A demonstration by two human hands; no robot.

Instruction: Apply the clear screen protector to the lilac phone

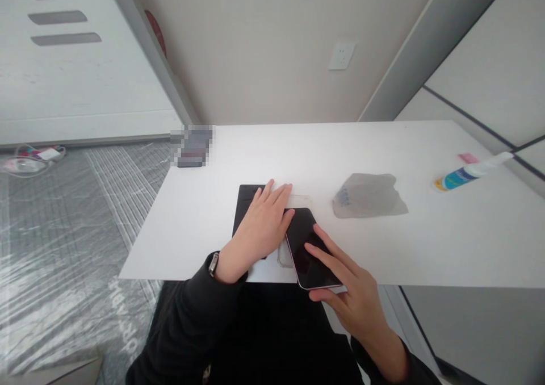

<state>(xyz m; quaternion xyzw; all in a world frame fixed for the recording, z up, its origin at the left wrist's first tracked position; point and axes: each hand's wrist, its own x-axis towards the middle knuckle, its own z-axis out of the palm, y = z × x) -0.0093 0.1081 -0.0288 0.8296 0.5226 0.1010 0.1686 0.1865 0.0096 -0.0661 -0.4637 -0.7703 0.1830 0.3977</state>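
Note:
A smartphone (304, 249) with a dark screen lies tilted near the table's front edge. My right hand (355, 291) grips its lower right part, two fingers over the screen and the thumb at the bottom edge. With fingers stretched out, my left hand (266, 217) rests over a flat black item (242, 206), its thumb touching the phone's upper left corner. Partly under the phone and my left hand is a clear phone case (284, 257). What the black item is I cannot make out, as my hand covers much of it.
On the white table (426, 243), a crumpled grey cloth or pouch (368, 196) lies right of the phone. Farther right are a bottle (462, 176) on its side and a small pink piece (468, 158). A blurred dark object (195, 146) sits at the back left corner.

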